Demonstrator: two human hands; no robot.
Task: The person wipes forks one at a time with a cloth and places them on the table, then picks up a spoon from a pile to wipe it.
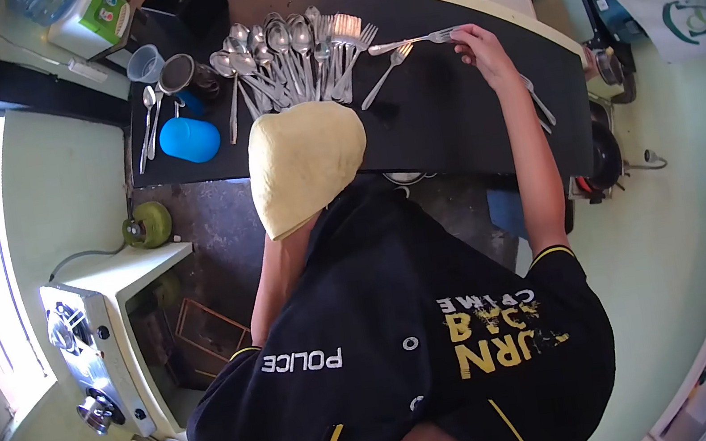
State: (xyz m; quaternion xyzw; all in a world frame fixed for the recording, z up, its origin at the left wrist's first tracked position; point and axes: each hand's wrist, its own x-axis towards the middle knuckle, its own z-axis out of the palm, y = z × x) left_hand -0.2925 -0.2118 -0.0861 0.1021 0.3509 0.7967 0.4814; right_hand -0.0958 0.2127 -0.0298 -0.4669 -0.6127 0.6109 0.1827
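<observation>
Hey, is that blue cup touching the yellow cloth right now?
Apart. The head view shows a strip of black tabletop between the blue cup and the yellow cloth.

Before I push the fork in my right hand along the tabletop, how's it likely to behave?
The fork is probably stiff, since it looks metal and straight. Its shiny handle suggests it may slide easily. Its broad tined end makes rolling seem unlikely.

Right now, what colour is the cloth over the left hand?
The cloth is pale yellow; see the head view.
</observation>
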